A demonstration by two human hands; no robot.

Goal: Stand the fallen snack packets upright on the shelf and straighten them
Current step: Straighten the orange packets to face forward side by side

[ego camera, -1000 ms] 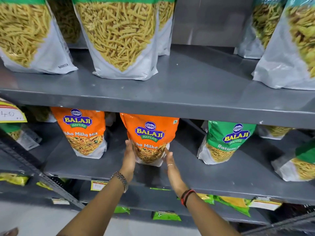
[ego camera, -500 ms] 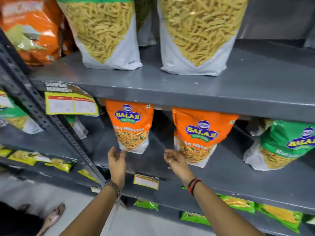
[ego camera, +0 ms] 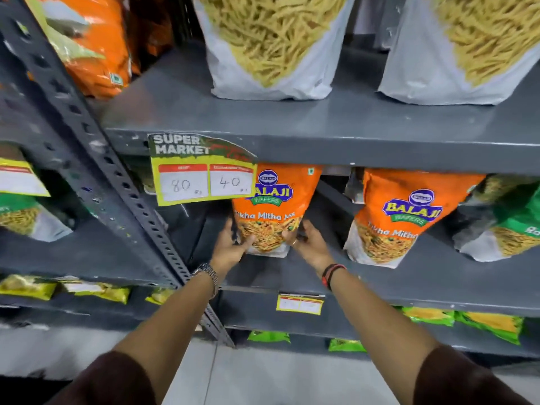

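An orange Balaji Tikha Mitha Mix packet (ego camera: 274, 206) stands upright on the grey middle shelf (ego camera: 380, 285). My left hand (ego camera: 233, 244) grips its lower left side and my right hand (ego camera: 306, 244) grips its lower right side. A second orange packet (ego camera: 400, 217) of the same kind stands to the right, leaning a little. Further right a green Balaji packet (ego camera: 514, 229) stands tilted, partly cut off by the frame edge.
A yellow price card (ego camera: 201, 171) hangs from the upper shelf edge and covers the held packet's top left. A slotted grey upright (ego camera: 122, 182) runs diagonally at left. Large white sev bags (ego camera: 271, 45) stand above. Small green and yellow packets (ego camera: 467, 320) lie on the lower shelf.
Both hands left the right orange packet, moved left and took hold of the left orange packet at its lower sides. The view shifted left with them.
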